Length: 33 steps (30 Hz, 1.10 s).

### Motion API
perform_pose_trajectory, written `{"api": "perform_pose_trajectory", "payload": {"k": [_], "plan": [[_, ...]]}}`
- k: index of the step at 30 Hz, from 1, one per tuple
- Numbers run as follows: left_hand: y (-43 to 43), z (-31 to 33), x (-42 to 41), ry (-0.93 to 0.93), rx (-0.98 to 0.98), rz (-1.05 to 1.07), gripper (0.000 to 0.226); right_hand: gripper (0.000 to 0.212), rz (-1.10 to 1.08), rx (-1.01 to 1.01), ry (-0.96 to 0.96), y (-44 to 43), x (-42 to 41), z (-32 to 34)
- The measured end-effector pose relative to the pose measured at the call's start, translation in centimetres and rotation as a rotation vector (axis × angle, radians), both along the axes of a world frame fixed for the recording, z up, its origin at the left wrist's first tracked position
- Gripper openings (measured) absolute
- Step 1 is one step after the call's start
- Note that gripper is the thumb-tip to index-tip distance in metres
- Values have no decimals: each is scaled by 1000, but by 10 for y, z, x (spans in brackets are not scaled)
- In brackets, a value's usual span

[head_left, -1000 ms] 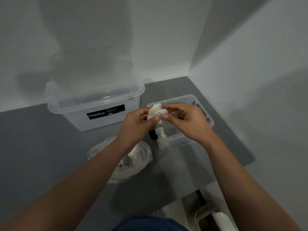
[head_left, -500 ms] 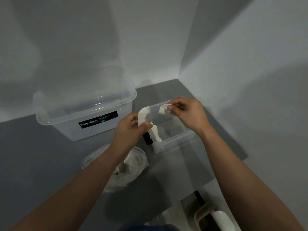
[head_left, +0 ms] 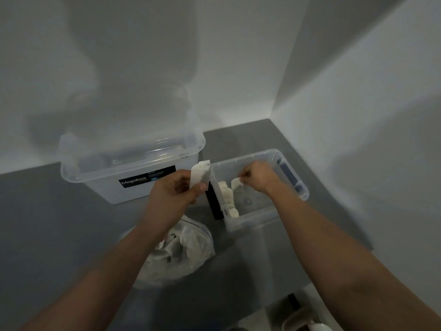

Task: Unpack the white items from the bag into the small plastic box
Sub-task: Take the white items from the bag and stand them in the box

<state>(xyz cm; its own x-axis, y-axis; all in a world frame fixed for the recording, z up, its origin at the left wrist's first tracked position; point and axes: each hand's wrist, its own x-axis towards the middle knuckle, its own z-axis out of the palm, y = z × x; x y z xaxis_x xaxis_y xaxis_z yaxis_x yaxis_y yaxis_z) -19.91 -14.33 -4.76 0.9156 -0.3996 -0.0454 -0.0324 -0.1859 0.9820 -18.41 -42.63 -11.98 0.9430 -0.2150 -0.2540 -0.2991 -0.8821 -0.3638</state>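
- Moved since half a second ago: right grip has gone down from above the rim into the small plastic box, taking its small white piece with it; left grip stays outside, left of that box.
- Right grip: thumb and fingertips pinch the small white piece low inside the box, just right of the row of white items lined along its left wall. Judged: held low to be set beside the row, not dropped.
- Left grip: fingers curled round a larger white piece, held upright. The piece stands above the grip, just left of the small box's left wall. Judged: waiting its turn.
- Bag: clear, open, on the bench at the near side, partly under the left forearm; more white items inside, still to be unpacked.
- Large clear box, labelled Megabox: far left, apart from both grips.
- Black object: against the small box's left wall; kind cannot be told.
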Motion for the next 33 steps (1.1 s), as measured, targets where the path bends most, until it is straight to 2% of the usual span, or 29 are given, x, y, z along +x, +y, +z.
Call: {"api": "perform_pose_trajectory", "payload": {"k": [11, 18, 24, 26, 28, 33], "plan": [[-11, -1, -3, 8, -7, -7, 18, 18, -37, -103, 4, 6, 6, -5], [-12, -2, -4, 23, 34, -26, 21, 21, -52, -32, -38, 5, -2, -3], [-17, -3, -3, -75, 111, -55, 17, 28, -19, 11, -105, 2, -19, 27], [-22, -2, -2, -105, 140, -79, 18, 23, -70, 116, -251, 7, -33, 46], [-27, -2, -2, -126, 157, -108, 20, 19, -124, 309, -410, 16, -50, 66], [-46, -2, -5, -187, 201, -142, 23, 30, -59, 634, -455, 37, -85, 91]]}}
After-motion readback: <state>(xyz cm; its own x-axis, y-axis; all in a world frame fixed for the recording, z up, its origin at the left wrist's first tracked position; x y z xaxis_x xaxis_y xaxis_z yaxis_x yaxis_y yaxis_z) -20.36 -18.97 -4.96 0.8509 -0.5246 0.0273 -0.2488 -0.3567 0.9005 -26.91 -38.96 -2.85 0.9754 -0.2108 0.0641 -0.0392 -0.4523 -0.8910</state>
